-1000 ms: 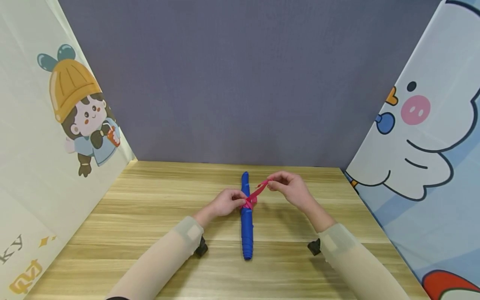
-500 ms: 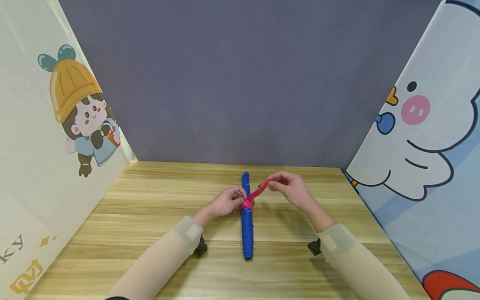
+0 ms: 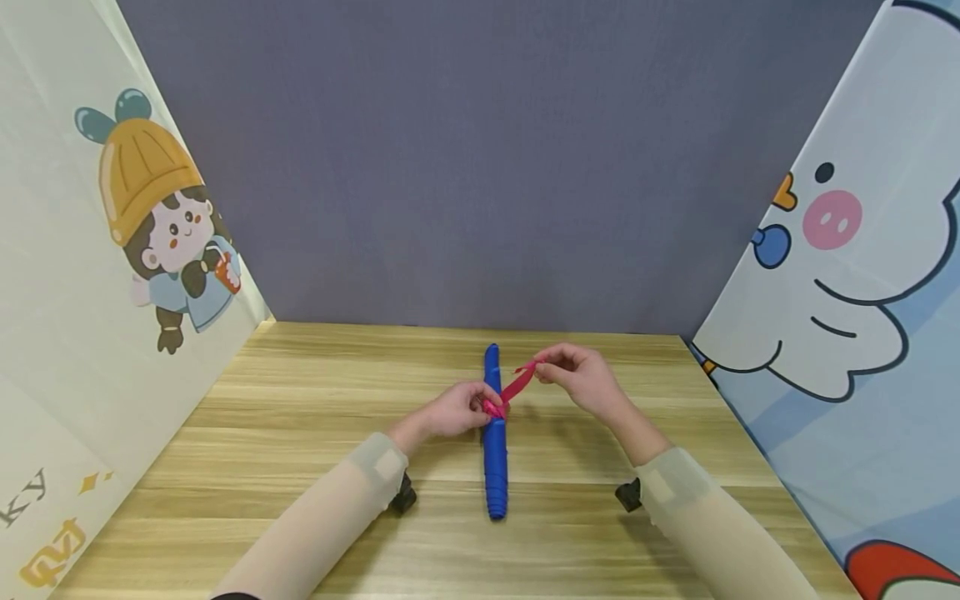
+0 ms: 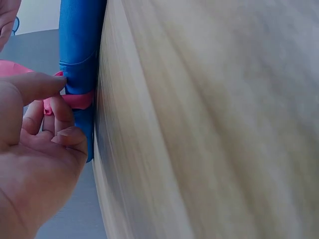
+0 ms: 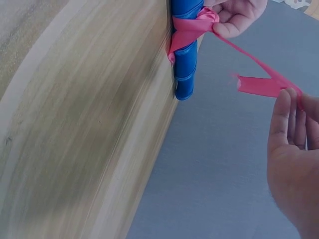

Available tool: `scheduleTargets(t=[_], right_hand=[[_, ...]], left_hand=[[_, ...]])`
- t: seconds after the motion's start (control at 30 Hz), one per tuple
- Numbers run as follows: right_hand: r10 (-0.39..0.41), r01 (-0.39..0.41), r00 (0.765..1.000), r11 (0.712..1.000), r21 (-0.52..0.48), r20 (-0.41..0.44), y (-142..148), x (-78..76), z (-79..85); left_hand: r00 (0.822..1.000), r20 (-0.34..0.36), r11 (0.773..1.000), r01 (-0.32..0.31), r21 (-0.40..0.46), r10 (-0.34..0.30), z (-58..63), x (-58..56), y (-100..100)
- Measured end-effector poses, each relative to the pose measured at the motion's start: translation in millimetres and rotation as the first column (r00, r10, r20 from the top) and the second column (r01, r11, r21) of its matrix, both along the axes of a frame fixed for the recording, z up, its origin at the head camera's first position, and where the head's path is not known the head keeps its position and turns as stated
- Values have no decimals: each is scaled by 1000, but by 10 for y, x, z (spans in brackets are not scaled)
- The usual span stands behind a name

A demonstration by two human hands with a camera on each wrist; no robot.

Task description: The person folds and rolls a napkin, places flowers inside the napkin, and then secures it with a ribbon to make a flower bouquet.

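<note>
A long blue roll (image 3: 495, 471) with a ridged, wrapped surface lies on the wooden table, pointing away from me. Around its upper half goes a pink ribbon (image 5: 189, 32), gathered on top. My left hand (image 3: 455, 408) pinches the ribbon close against the roll, thumb and fingertips together; the fingers partly hide the gathered part. Up and to the right of the roll, my right hand (image 3: 581, 379) pinches the ribbon's other stretch between thumb and fingers. That stretch runs taut from the roll, and a short loose tail (image 5: 256, 85) sticks out past the right fingertips.
The wooden table (image 3: 300, 467) reaches back to a grey-purple panel (image 3: 480, 167). Printed cloth walls stand on the left (image 3: 60, 333) and right (image 3: 862, 333). Black wrist cameras hang under both sleeves.
My left hand lifted its fingers slightly off the gathered ribbon, then came back over it, a little further right. The right hand holds its stretch of ribbon almost still.
</note>
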State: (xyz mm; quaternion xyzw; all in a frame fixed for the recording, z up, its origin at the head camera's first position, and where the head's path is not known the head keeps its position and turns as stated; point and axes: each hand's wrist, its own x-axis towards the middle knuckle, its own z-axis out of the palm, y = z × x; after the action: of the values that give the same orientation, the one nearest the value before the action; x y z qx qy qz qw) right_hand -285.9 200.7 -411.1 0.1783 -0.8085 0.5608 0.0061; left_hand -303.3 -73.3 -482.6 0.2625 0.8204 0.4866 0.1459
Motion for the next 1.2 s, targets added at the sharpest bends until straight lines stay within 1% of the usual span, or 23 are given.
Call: scheduleTargets(t=[0.1, 0.27, 0.47, 0.67, 0.87, 1.0, 1.2], right_hand=[[1, -1, 1000, 1000, 1, -1, -1, -7, -16], [-3, 3, 1000, 1000, 8, 2, -3, -22, -43], [-2, 2, 1000, 1000, 19, -4, -9, -21, -46], [1, -1, 1000, 1000, 0, -4, -2, -32, -68], [7, -7, 1000, 1000, -6, 3, 3, -34, -69], [9, -9, 1000, 1000, -10, 11, -2, -32, -67], [8, -8, 1000, 1000, -8, 6, -4, -44, -82]], left_hand=[[1000, 8, 1000, 3, 4, -3, -2, 4, 13], [999, 25, 1000, -21, 16, 20, -5, 9, 35], [999, 1, 999, -53, 12, 53, -7, 27, 51], [998, -24, 998, -56, 6, 56, -11, 32, 44], [996, -59, 998, -62, -20, 61, -10, 39, 22], [996, -60, 998, -62, -23, 60, -13, 39, 3], [997, -39, 998, -60, -5, 60, -17, 34, 1]])
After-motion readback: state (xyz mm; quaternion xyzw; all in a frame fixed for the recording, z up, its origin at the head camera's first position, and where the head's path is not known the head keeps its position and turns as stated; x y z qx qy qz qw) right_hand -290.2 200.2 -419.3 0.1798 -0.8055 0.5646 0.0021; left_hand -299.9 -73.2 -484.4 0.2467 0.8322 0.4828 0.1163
